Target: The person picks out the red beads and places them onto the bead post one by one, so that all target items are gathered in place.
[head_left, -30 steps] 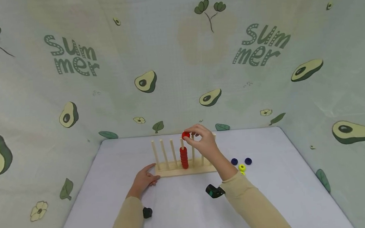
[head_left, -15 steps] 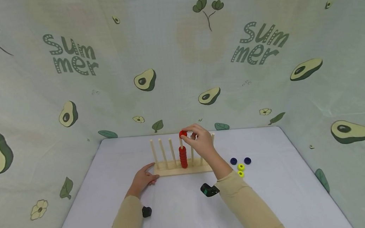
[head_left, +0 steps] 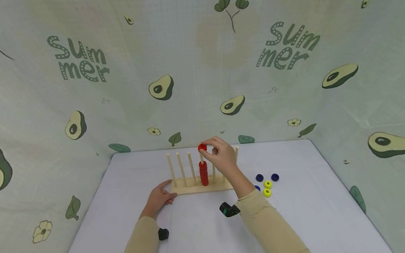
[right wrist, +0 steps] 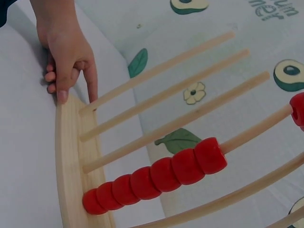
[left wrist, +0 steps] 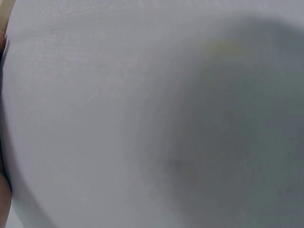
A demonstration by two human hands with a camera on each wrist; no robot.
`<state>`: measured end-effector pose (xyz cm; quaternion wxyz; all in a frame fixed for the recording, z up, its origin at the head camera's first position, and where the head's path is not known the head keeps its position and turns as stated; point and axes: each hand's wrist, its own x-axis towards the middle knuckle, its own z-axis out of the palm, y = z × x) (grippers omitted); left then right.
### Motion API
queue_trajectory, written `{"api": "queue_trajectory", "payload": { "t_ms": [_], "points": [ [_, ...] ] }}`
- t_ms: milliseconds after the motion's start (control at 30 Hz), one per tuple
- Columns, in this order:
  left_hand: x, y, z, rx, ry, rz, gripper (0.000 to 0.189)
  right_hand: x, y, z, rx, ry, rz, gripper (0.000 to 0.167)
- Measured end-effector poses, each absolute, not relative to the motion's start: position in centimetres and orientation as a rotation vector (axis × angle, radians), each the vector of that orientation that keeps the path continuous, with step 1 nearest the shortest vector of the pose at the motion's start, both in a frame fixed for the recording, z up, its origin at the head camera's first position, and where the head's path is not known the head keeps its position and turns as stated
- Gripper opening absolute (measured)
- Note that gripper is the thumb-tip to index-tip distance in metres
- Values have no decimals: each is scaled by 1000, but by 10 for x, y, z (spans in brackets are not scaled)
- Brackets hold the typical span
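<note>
A pale wooden peg stand (head_left: 192,188) with a row of upright pegs stands on the table. Several red beads (head_left: 204,174) are stacked on one of its middle pegs. Above that stack my right hand (head_left: 223,155) pinches another red bead (head_left: 202,147) between thumb and fingertips. In the right wrist view this held bead (right wrist: 298,110) sits right at the peg's tip. My left hand (head_left: 158,200) grips the stand's left end, thumb at the front edge and index finger at the back, as the right wrist view shows. The left wrist view holds mostly blurred table.
Right of the stand lie two dark blue beads (head_left: 275,177) and two yellow beads (head_left: 267,193). A third blue bead (head_left: 257,188) is partly hidden by my right forearm. A patterned cloth (head_left: 198,64) hangs behind the table.
My right hand has brought the red bead slightly left, over the tip of the stacked peg. Its forearm shifted left, uncovering part of a blue bead. The left hand stays put.
</note>
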<state>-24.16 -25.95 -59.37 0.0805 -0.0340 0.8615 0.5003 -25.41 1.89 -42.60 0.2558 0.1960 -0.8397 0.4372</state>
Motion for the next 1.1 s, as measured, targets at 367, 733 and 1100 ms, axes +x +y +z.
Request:
{"api": "queue_trajectory", "payload": {
  "t_ms": [367,733,1100],
  "points": [
    [-240,-256,-593,-127,2567,1493,68,-256,22,-430,560,-2266,1104,19],
    [-242,-255,-592,-109,2587,1480,68,-261,22,-431,557,-2264,1078,20],
    [-244,-253,-592,-133,2588,1485,67,-263,22,-430,539,-2287,1077,21]
  ]
}}
